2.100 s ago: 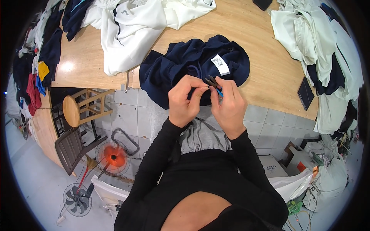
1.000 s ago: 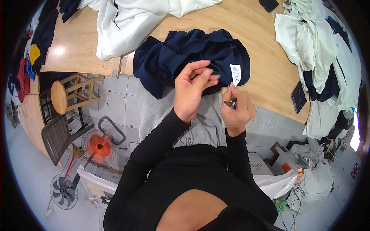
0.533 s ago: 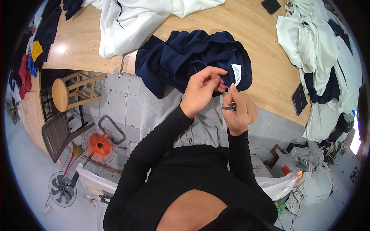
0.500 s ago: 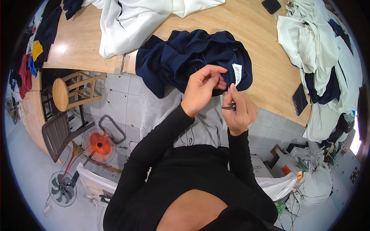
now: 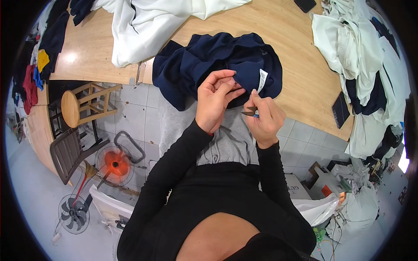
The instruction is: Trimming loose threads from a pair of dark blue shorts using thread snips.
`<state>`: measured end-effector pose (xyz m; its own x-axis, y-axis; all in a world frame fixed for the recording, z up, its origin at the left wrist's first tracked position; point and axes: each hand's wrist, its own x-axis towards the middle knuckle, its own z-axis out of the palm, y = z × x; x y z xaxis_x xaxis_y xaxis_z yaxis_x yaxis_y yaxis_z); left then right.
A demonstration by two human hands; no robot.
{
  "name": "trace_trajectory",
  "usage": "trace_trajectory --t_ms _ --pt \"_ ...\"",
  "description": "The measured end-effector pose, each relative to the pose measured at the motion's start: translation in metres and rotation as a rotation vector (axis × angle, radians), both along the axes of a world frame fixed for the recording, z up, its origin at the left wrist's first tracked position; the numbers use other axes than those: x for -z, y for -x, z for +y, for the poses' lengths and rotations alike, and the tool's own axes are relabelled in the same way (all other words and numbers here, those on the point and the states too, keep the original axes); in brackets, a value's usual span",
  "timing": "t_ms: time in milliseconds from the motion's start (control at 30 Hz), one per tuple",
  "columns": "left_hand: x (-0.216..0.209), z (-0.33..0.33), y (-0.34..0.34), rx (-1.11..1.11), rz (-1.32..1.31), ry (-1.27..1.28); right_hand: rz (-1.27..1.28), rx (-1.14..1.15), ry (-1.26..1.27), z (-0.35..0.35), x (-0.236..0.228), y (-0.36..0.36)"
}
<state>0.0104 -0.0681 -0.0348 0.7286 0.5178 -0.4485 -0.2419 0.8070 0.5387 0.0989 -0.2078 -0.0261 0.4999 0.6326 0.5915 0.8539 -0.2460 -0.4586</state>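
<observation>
Navy cloth is pinched up by the left hand (image 5: 215,102), apparently to hold the seam taut at the desk (image 5: 300,74) edge, while the right hand (image 5: 263,117) closes round small snips (image 5: 250,113) just below the garment's (image 5: 217,61) white label (image 5: 262,80).

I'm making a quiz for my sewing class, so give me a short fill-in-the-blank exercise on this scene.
1. The left hand pinches the ____ blue garment.
2. The right hand holds small ____ beside the white label.
3. The garment lies on a ____ table.
4. Below the table's left end stands a round wooden ____.

Missing words: dark; snips; wooden; stool
</observation>
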Motion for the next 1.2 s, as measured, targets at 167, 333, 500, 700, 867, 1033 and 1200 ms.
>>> trace_trajectory --t_ms 167,333,500,700,867,1033,1200 --pt "0.001 0.007 0.0 0.105 0.165 -0.128 -0.04 -0.036 0.047 -0.001 0.0 0.001" --pt "0.001 0.007 -0.001 0.117 0.07 -0.113 -0.033 -0.02 0.054 -0.005 0.005 0.002" --pt "0.001 -0.001 0.004 -0.053 -0.049 -0.269 0.107 0.029 -0.061 0.004 0.001 0.007" --pt "-0.01 0.004 0.01 -0.021 0.025 -0.345 0.398 0.072 -0.051 0.011 -0.017 0.012" --pt "-0.013 0.004 0.016 0.015 0.045 -0.405 0.356 0.071 -0.071 0.02 -0.038 0.011" --pt "-0.012 0.004 0.02 -0.015 0.077 -0.416 0.292 -0.077 -0.069 0.027 -0.017 0.01" --pt "-0.012 0.004 0.022 0.011 0.105 -0.427 0.506 -0.023 -0.044 0.025 -0.021 0.017"
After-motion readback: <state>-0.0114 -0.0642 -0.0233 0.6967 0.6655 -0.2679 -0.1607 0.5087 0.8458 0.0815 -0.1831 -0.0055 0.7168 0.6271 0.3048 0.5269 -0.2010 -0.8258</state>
